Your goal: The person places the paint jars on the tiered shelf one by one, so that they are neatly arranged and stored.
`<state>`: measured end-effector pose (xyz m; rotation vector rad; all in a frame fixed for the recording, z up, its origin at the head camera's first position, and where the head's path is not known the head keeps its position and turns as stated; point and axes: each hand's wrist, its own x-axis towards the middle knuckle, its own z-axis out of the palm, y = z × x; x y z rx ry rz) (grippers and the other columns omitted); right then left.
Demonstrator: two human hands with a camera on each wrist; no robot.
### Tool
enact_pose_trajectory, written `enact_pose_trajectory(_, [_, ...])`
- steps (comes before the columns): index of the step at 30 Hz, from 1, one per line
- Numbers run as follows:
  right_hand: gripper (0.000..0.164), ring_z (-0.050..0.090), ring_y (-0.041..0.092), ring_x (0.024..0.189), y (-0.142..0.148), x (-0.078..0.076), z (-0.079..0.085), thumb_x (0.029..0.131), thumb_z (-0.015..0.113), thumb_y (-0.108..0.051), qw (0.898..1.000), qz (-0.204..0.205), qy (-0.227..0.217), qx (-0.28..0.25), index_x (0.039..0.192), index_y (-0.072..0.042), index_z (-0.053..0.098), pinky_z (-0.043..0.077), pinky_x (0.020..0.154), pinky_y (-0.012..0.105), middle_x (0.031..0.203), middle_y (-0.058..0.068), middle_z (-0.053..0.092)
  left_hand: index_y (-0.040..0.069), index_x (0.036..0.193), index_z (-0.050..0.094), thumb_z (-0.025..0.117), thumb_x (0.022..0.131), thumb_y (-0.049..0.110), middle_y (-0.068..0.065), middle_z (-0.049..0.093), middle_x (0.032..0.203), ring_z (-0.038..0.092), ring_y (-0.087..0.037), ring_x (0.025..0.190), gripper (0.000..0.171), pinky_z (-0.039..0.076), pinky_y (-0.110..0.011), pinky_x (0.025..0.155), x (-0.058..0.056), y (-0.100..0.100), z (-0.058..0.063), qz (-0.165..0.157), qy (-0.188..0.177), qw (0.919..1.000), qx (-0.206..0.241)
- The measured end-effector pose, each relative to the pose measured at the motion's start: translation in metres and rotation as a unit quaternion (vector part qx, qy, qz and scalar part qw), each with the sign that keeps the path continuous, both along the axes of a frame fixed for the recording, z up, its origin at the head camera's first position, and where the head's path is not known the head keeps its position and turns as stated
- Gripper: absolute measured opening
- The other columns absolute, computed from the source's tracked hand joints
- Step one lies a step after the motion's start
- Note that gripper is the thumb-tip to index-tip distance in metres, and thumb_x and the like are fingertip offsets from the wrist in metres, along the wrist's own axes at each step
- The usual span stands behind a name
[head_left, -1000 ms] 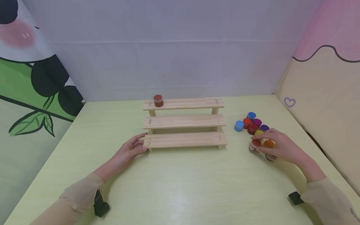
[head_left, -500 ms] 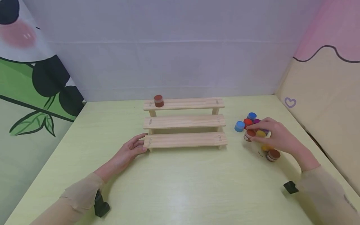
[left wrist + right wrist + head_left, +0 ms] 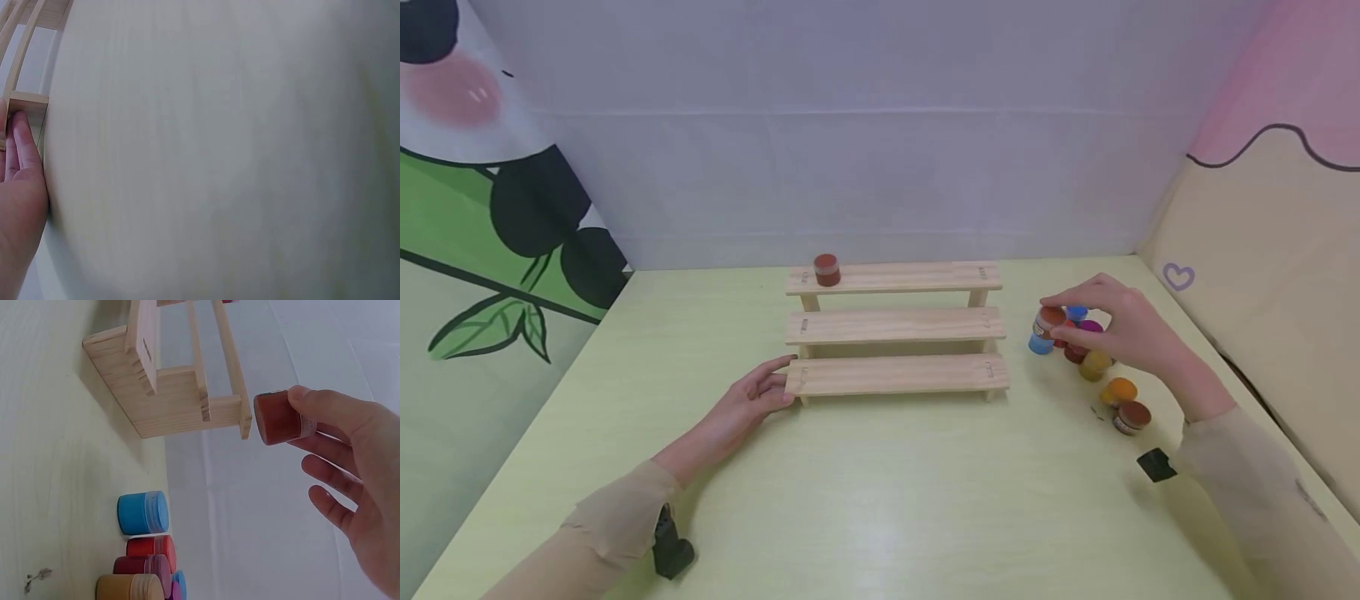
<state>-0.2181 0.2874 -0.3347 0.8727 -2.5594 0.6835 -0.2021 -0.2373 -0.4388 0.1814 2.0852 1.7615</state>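
Note:
My right hand [image 3: 1123, 321] pinches a small paint jar of reddish-brown paint [image 3: 1049, 322] between thumb and fingers, raised over the other jars. In the right wrist view the jar [image 3: 279, 417] is tipped on its side relative to the picture, with the remaining fingers spread behind it. My left hand [image 3: 752, 396] holds the left end of the lowest board of a three-tier wooden display rack [image 3: 895, 375]. In the left wrist view its fingers [image 3: 25, 147] reach under the board's end. Another reddish-brown jar [image 3: 827, 270] stands at the left of the top board.
Right of the rack stand a light-blue jar [image 3: 1041, 343], a yellow jar [image 3: 1095, 364], an orange jar [image 3: 1120, 389] and a brown jar [image 3: 1132, 417], with red and purple ones partly behind my right hand. A pale backdrop [image 3: 880, 183] rises behind the table [image 3: 865, 492].
My right hand has taken the reddish-brown jar from the near end of the group, lifting it and carrying it away from me and slightly left. The left hand stays at the rack.

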Motion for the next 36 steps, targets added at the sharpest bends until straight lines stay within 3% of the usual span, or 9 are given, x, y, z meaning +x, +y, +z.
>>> enact_pose_trajectory(7, [0.05, 0.049, -0.001, 0.098, -0.012, -0.01, 0.009, 0.072, 0.085, -0.002, 0.999, 0.014, 0.025, -0.03, 0.119, -0.012, 0.072, 0.039, 0.078, 0.012, 0.103, 0.002, 0.075, 0.018, 0.157, 0.025, 0.061, 0.098, 0.024, -0.005, 0.054, 0.135, 0.059, -0.003, 0.113, 0.069, 0.045, -0.014, 0.095, -0.001, -0.001, -0.002, -0.002, 0.004, 1.0, -0.002])
enact_pose_trajectory(19, [0.049, 0.053, 0.0, 0.096, -0.038, -0.026, 0.021, 0.068, 0.085, 0.005, 0.991, 0.056, 0.075, -0.099, 0.114, -0.009, 0.075, 0.041, 0.081, 0.01, 0.104, 0.008, 0.076, 0.016, 0.156, 0.026, 0.063, 0.098, 0.023, -0.002, 0.056, 0.131, 0.06, -0.003, 0.112, 0.07, 0.046, -0.014, 0.095, -0.001, -0.001, -0.003, 0.001, 0.006, 1.0, 0.004])
enact_pose_trajectory(27, [0.046, 0.054, 0.011, 0.096, -0.06, -0.036, 0.02, 0.07, 0.084, 0.005, 0.984, 0.067, 0.072, -0.147, 0.113, -0.007, 0.074, 0.042, 0.082, 0.012, 0.107, 0.01, 0.075, 0.017, 0.156, 0.026, 0.062, 0.098, 0.022, -0.002, 0.057, 0.131, 0.06, -0.003, 0.112, 0.068, 0.047, -0.016, 0.095, -0.001, 0.0, -0.003, -0.002, 0.01, 0.9999, 0.003])
enact_pose_trajectory(36, [0.044, 0.054, 0.013, 0.096, -0.085, -0.045, 0.024, 0.072, 0.084, 0.004, 0.98, 0.073, 0.059, -0.177, 0.114, -0.006, 0.074, 0.043, 0.082, 0.013, 0.108, 0.011, 0.074, 0.017, 0.156, 0.026, 0.062, 0.098, 0.021, -0.002, 0.057, 0.131, 0.061, -0.003, 0.112, 0.069, 0.047, -0.016, 0.095, -0.002, -0.001, -0.004, 0.002, 0.007, 1.0, 0.005])
